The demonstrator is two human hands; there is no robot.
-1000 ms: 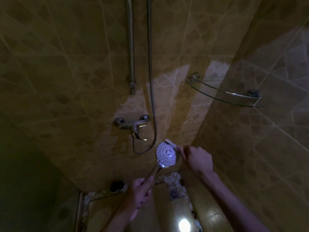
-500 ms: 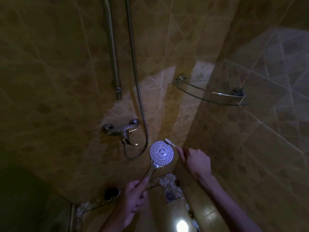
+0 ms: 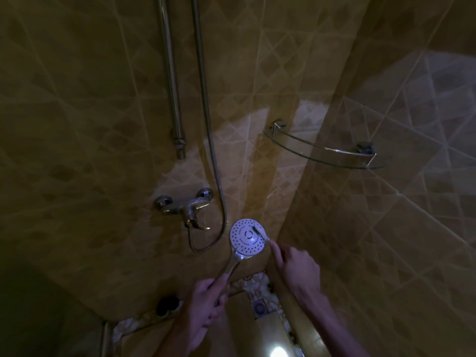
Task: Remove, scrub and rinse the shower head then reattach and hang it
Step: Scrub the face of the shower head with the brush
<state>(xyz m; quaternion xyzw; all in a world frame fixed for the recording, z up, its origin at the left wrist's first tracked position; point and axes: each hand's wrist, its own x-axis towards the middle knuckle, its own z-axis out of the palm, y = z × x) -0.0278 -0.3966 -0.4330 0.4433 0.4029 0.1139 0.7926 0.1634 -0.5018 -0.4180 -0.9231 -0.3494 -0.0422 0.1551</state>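
**Brush on the shower head, in a dim tiled corner**

Head view: the stall is dark, lit mostly by one bright patch on the wall and a glare spot low on the floor. The left hand (image 3: 206, 302) is curled in a fist around the chrome handle of the shower head (image 3: 247, 237), holding it up at a slant so the round white face — dotted with spray holes — points toward the camera. The head sits just below and to the right of the tap (image 3: 185, 206), in front of the corner where the two tiled walls meet.

The right hand (image 3: 296, 265) comes in from the right with its fingers drawn together, pinching the handle of a small brush (image 3: 258, 231). The brush's dark bristle end lies on the upper right part of the white face, touching it. How the thumb sits on the brush handle I cannot tell — the light is too poor.

A metal hose (image 3: 206, 140) runs down the wall from the top edge, passes right of the tap, and loops under it. Beside the hose, to its left, a rail (image 3: 171, 81) is fixed upright on the wall and ends above the tap. A glass shelf (image 3: 322, 154) with a metal rim spans the corner, above and to the right of the hands.

Down at floor level a square drain (image 3: 260, 307) shows between the two forearms, set in patterned tiles, and a dark round object (image 3: 167, 304) lies left of the left hand against the wall's foot; what it is, I cannot make out.
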